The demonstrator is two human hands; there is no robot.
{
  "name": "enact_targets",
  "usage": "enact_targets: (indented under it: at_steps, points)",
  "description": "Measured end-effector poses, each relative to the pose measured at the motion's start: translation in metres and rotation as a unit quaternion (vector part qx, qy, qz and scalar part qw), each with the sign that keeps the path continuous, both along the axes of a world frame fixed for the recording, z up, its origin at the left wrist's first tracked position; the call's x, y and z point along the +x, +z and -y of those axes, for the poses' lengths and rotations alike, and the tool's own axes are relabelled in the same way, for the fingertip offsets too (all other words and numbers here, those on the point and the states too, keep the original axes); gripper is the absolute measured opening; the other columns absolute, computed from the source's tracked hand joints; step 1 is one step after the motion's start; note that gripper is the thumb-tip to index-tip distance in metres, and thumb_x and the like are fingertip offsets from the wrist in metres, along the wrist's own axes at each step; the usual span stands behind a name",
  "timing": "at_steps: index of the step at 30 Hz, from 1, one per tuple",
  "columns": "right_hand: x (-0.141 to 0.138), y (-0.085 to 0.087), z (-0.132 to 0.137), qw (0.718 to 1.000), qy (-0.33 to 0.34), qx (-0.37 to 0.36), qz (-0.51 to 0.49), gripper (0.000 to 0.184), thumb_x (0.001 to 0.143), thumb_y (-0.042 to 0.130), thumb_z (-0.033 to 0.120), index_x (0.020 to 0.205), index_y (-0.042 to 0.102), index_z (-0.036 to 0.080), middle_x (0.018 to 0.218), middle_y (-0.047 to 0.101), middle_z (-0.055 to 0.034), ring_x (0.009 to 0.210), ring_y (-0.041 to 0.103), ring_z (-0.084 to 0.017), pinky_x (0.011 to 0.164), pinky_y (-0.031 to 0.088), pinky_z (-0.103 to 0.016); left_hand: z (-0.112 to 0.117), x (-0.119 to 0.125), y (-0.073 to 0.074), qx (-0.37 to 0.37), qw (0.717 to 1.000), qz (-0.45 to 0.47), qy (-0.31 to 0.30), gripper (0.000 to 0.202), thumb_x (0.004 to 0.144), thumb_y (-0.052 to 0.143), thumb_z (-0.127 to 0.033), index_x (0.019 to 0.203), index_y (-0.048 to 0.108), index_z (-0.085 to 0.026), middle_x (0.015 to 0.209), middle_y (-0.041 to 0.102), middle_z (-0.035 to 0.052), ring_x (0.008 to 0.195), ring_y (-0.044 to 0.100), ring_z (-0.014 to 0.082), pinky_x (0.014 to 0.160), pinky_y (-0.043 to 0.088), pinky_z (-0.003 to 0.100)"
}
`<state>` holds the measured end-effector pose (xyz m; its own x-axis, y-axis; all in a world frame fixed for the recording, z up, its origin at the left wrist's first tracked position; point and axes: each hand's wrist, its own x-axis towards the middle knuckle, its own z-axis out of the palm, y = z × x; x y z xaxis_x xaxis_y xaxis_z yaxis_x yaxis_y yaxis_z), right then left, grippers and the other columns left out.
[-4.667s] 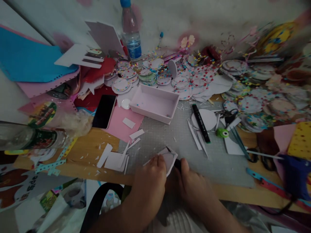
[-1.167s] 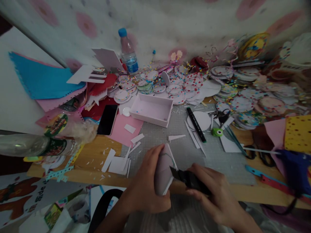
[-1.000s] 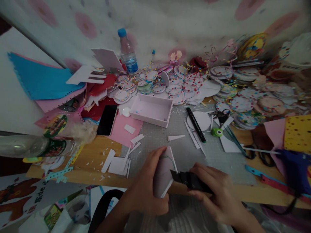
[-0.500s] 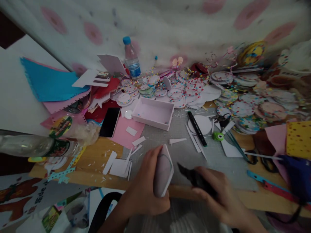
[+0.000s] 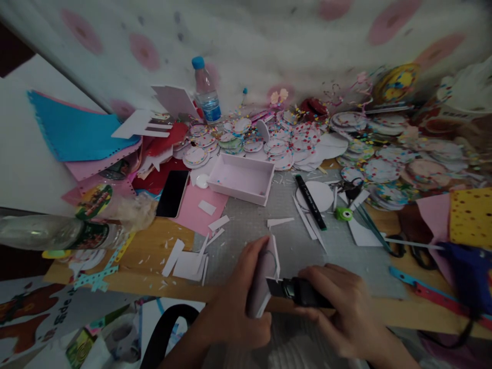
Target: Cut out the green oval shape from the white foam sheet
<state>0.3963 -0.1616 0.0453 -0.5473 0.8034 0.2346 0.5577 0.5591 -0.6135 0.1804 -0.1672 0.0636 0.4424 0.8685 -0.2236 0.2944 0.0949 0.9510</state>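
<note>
Near the table's front edge my left hand (image 5: 240, 307) is closed around a piece of white board (image 5: 263, 282) held on edge, with a curved line drawn on its face. My right hand (image 5: 342, 307) grips a black utility knife (image 5: 303, 292). The knife's dark blade (image 5: 273, 287) points left and meets or overlaps the board's right edge; I cannot tell if it is cutting in. Beyond my hands a shallow white box (image 5: 242, 179) lies with its inside showing. White offcuts (image 5: 188, 264) are left of my left hand.
A grey cutting mat (image 5: 238, 246) carries a black marker (image 5: 310, 202) and a white disc. A phone (image 5: 172, 193) lies left, a water bottle (image 5: 207, 95) stands behind. Decorated paper discs (image 5: 279, 148) fill the back. Scissors (image 5: 423, 254) and a blue glue gun (image 5: 467, 271) are at right.
My right hand has brought the knife left, from apart to the board's edge. My left hand has turned the board a little, so its face shows narrower.
</note>
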Motion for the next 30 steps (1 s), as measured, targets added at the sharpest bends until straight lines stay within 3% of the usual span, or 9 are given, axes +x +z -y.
enact_targets:
  at_steps: [4,7,10,12,13,16,20,24,30]
  points:
    - [-0.001,-0.001,-0.001,1.0,-0.019,0.017,0.009,0.025,0.092,0.042,0.042,0.087,0.052,0.019,0.061,0.059,-0.0023,0.051,0.056,-0.018,0.05,0.035,-0.029,0.0,-0.001,-0.006,-0.025,1.0,0.015,-0.001,0.107,0.048,0.045,0.0,0.146,0.015,-0.028,0.155,0.022,0.0048,0.141,0.023,0.0302,0.115,0.014,0.054]
    - [0.002,-0.008,-0.004,1.0,-0.027,0.008,0.011,0.025,0.09,0.045,0.042,0.083,0.054,0.02,0.061,0.061,-0.0028,0.051,0.057,-0.018,0.05,0.036,-0.029,0.0,-0.004,-0.007,-0.018,0.999,0.028,0.0,0.101,0.052,0.048,-0.004,0.146,0.017,-0.026,0.154,0.024,0.0061,0.14,0.024,0.0319,0.114,0.019,0.055]
    - [0.013,-0.027,-0.01,0.99,-0.128,-0.065,0.004,0.025,0.09,0.045,0.043,0.084,0.056,0.021,0.06,0.062,-0.0017,0.05,0.058,-0.018,0.046,0.038,-0.026,0.005,-0.011,0.0,0.0,0.997,0.073,-0.021,0.094,0.058,0.049,-0.011,0.145,0.019,-0.028,0.149,0.034,0.0051,0.137,0.033,0.0305,0.112,0.027,0.053]
    - [0.023,-0.039,-0.013,0.967,-0.23,-0.108,0.006,0.027,0.092,0.045,0.044,0.093,0.057,0.02,0.063,0.064,-0.0015,0.05,0.059,-0.019,0.044,0.04,-0.026,0.009,-0.017,0.006,0.005,0.997,0.08,-0.019,0.092,0.06,0.049,-0.013,0.145,0.019,-0.03,0.146,0.038,0.0043,0.135,0.036,0.0301,0.112,0.027,0.053]
    - [0.027,-0.043,-0.014,0.963,-0.246,-0.112,0.009,0.028,0.092,0.045,0.044,0.095,0.057,0.019,0.061,0.062,-0.0006,0.05,0.059,-0.019,0.044,0.04,-0.026,0.01,-0.019,0.009,0.01,0.998,0.062,-0.008,0.093,0.059,0.049,-0.013,0.145,0.019,-0.031,0.146,0.037,0.0043,0.135,0.035,0.0307,0.112,0.026,0.054]
    - [0.026,-0.042,-0.008,0.977,-0.189,-0.099,-0.006,0.027,0.093,0.044,0.043,0.099,0.056,0.018,0.055,0.058,0.0017,0.045,0.056,-0.017,0.042,0.038,-0.025,0.008,-0.023,0.012,0.068,0.995,-0.06,0.034,0.1,0.056,0.052,-0.007,0.146,0.013,-0.031,0.152,0.026,0.0056,0.14,0.023,0.0337,0.113,0.02,0.057]
    - [0.004,-0.018,0.004,0.996,-0.078,-0.027,-0.034,0.03,0.094,0.039,0.045,0.091,0.055,0.019,0.059,0.059,-0.0013,0.051,0.057,-0.018,0.047,0.038,-0.027,-0.003,-0.02,0.008,0.156,0.969,-0.186,0.045,0.108,0.052,0.055,-0.007,0.147,0.008,-0.026,0.151,0.018,0.0094,0.14,0.018,0.0344,0.114,0.018,0.056]
    - [-0.011,0.0,0.003,0.999,0.002,-0.02,-0.033,0.036,0.094,0.036,0.05,0.084,0.054,0.02,0.062,0.06,-0.0031,0.053,0.056,-0.017,0.051,0.036,-0.029,-0.008,-0.017,0.007,0.166,0.967,-0.192,0.021,0.112,0.05,0.059,-0.011,0.147,0.005,-0.024,0.151,0.018,0.01,0.139,0.017,0.033,0.115,0.017,0.053]
    - [-0.014,0.002,-0.002,0.999,0.017,-0.023,-0.026,0.037,0.094,0.034,0.05,0.081,0.052,0.02,0.06,0.057,-0.0016,0.052,0.053,-0.016,0.051,0.033,-0.029,-0.005,-0.014,0.006,0.155,0.978,-0.143,0.003,0.112,0.051,0.057,-0.012,0.147,0.002,-0.027,0.153,0.013,0.0073,0.141,0.013,0.0332,0.115,0.015,0.054]
